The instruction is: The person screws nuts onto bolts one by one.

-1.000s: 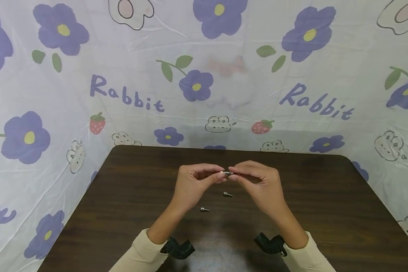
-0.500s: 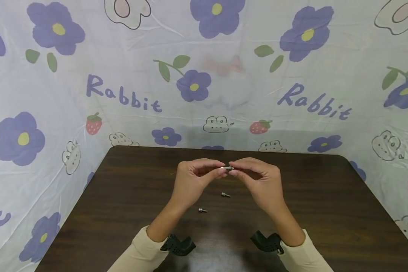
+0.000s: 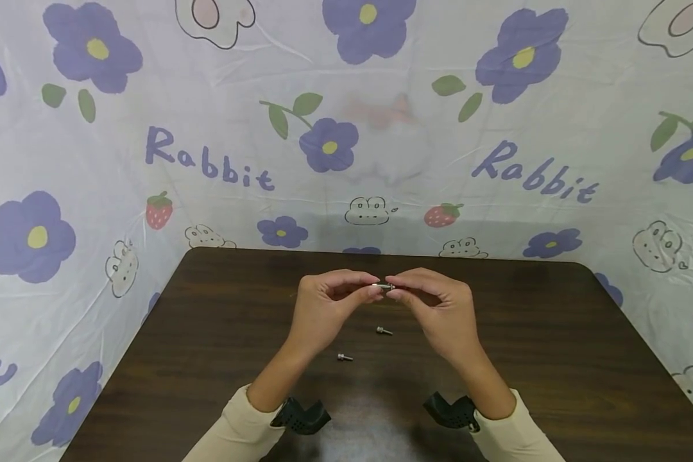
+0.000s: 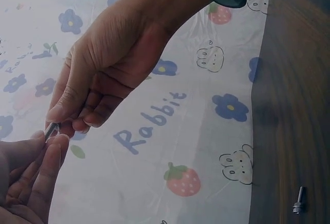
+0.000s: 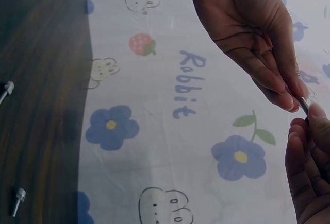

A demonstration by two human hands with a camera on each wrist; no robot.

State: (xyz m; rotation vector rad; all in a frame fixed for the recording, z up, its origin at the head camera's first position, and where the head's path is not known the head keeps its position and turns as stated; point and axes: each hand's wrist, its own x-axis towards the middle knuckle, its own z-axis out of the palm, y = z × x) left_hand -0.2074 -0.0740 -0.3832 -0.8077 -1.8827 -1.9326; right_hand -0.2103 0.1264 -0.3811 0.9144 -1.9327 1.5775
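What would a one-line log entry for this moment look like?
left hand: pinches metal piece | right hand: pinches its other end | metal piece: held above table | two bolts: lying on table

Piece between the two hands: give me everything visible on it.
The piece is small, slim and rod-like, silvery and shiny, so it looks like metal. It lies roughly level from side to side in the head view, held up off the table. The left hand pinches one end, the right hand the other. Their fingers cover much of it, leaving a short stretch showing; whether that is threaded is too small to tell.
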